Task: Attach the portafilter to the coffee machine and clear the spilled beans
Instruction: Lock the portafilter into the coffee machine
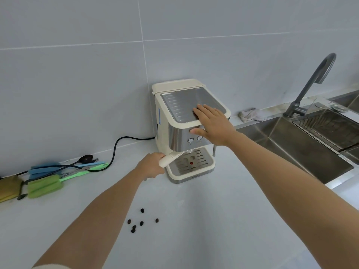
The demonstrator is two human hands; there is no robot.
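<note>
Left hand (150, 165) reaching forward on a bare, outstretched arm, fingers clamped around the cream handle of the portafilter (168, 159). Handle angled out to the left and toward the camera; head end tucked under the steel front of the coffee machine (186, 121), above the slotted drip tray (191, 164). Whether the head is locked in place: cannot tell.

Right hand (212, 124) laid flat across the machine's near top corner, palm down, fingers apart and extended onto the ribbed metal top plate, thumb hooked down over the brushed front panel just above two round buttons (194, 139). Nothing gripped.

Six dark spilled beans (141, 222) scattered loosely on the pale tabletop (194, 220), well in front of the machine, between the two forearms.

Black power cord (116, 147) curving from behind the machine along the tiled wall. At far left, green and blue sponge brushes (43, 186) and a dark spoon (86, 158). To the right, a stainless steel sink (299, 144) with a grey gooseneck faucet (310, 82) and a crumpled cloth (250, 114) on the ledge.
</note>
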